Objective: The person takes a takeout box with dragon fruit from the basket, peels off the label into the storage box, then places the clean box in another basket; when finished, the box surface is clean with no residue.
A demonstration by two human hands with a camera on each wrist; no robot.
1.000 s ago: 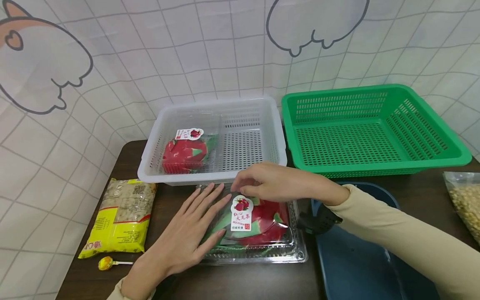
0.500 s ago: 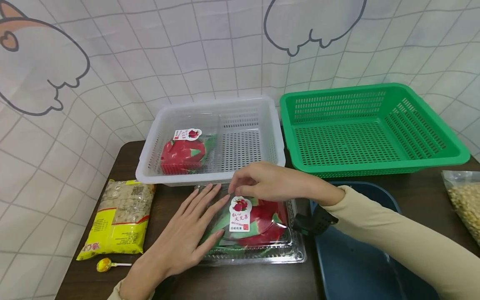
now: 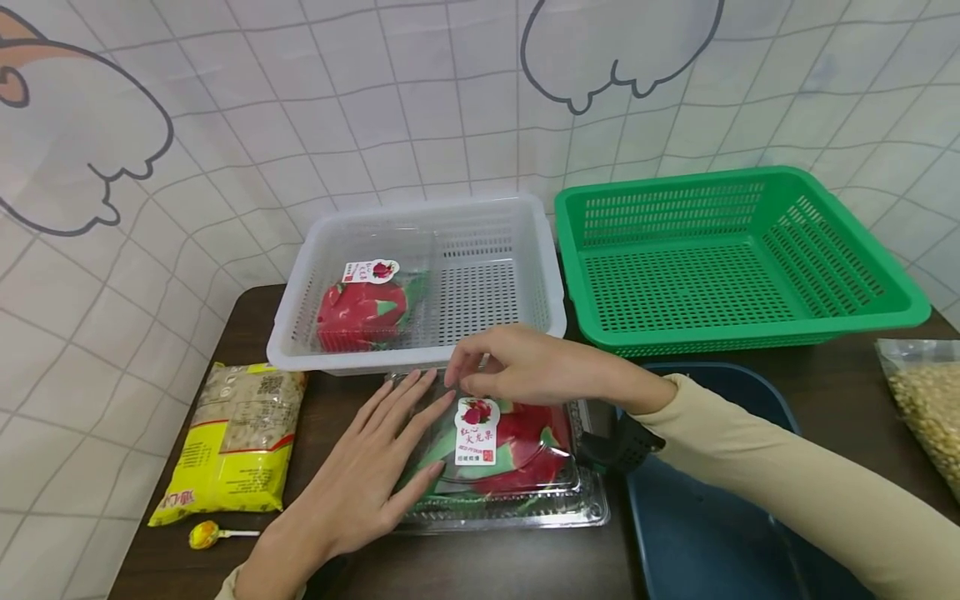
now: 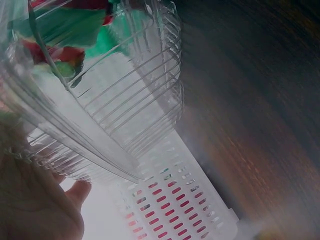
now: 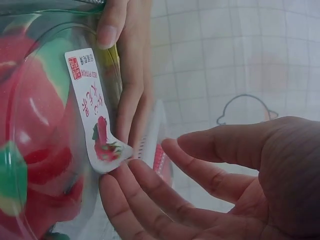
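Observation:
A clear plastic clamshell box (image 3: 525,475) of red dragon fruit lies on the dark table, in front of the white basket. My left hand (image 3: 360,471) rests on its left side with the fingers stretched over the lid. Above the lid's far part is my right hand (image 3: 528,365), fingers lightly bent. A white label (image 3: 476,437) with a dragon fruit picture sits on the lid. Seen from the right wrist, the picture end of the label (image 5: 105,145) curls up by the fingertips (image 5: 135,170), while the thumb (image 5: 215,142) stays apart from it.
Behind stand a white basket (image 3: 491,358) with another dragon fruit box (image 3: 367,308) and a green basket (image 3: 720,333). A blue tub (image 3: 697,517) is at right, near a bag of kernels (image 3: 926,400). On the left lie a yellow bag (image 3: 232,458) and a lollipop (image 3: 206,533).
The head view has shifted slightly, so everything sits a little further left. Both hands keep their places at the box, and the label stays on the lid.

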